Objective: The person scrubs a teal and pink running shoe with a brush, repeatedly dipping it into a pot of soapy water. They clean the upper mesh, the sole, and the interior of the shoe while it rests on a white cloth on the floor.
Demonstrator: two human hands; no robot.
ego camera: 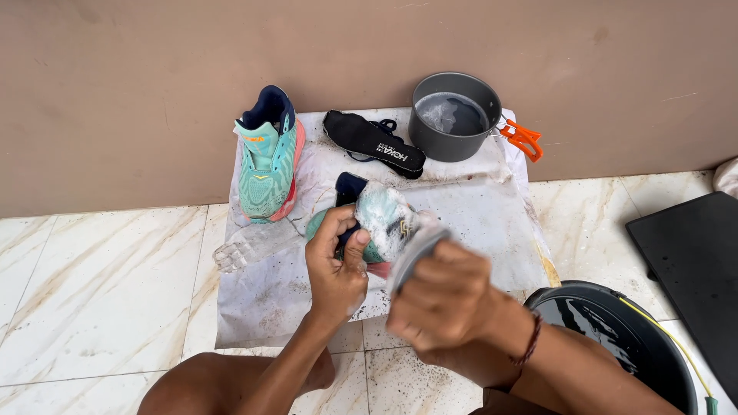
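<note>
My left hand [336,265] grips a teal running shoe [380,219] with a dark blue collar, held over a white sheet [477,223]. The shoe's side is covered in soapy foam. My right hand [442,296] is closed on a brush [415,253], blurred with motion, pressed against the foamy shoe. A second teal and coral shoe [267,157] stands upright at the sheet's far left. A black insole [374,142] with black laces lies at the sheet's far edge.
A grey pot [455,115] with cloudy water and an orange handle sits by the brown wall. A black bucket [615,323] with water is at my right. A dark flat board [692,261] lies farther right. A clear glove [242,250] rests on the sheet's left.
</note>
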